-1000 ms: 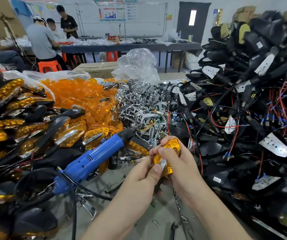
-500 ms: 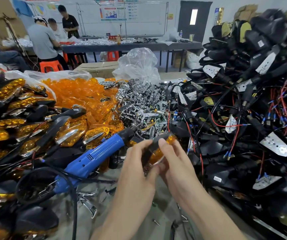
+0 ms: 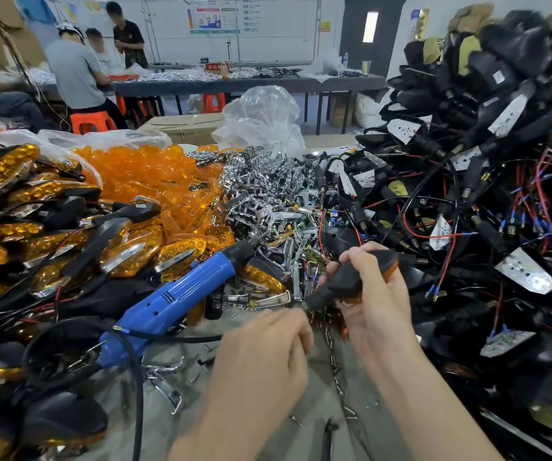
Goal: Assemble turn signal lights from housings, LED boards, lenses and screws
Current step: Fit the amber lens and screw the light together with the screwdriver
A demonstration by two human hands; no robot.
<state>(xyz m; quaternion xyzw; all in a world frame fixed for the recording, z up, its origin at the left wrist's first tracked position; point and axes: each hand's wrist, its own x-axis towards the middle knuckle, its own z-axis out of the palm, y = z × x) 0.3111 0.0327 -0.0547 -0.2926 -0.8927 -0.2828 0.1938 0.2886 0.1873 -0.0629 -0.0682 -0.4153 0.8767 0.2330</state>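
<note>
While the right hand (image 3: 379,314) grips a turn signal light (image 3: 351,277) with its black housing uppermost and fingers curled over its top edge, the stem slants down-left to the left hand (image 3: 264,357). That hand's fingertips (image 3: 296,316) are bunched together, seemingly nipping the stem's end. Beyond the blue electric screwdriver (image 3: 181,297), an open clear bag (image 3: 108,138) holds amber lenses (image 3: 141,168).

The single wide-angle camera sits on my head, facing forward and down, close above my left hand (image 3: 261,356) and my right hand (image 3: 382,314) gripping a turn signal light (image 3: 348,277); past them it reaches the far table (image 3: 251,85).
</note>
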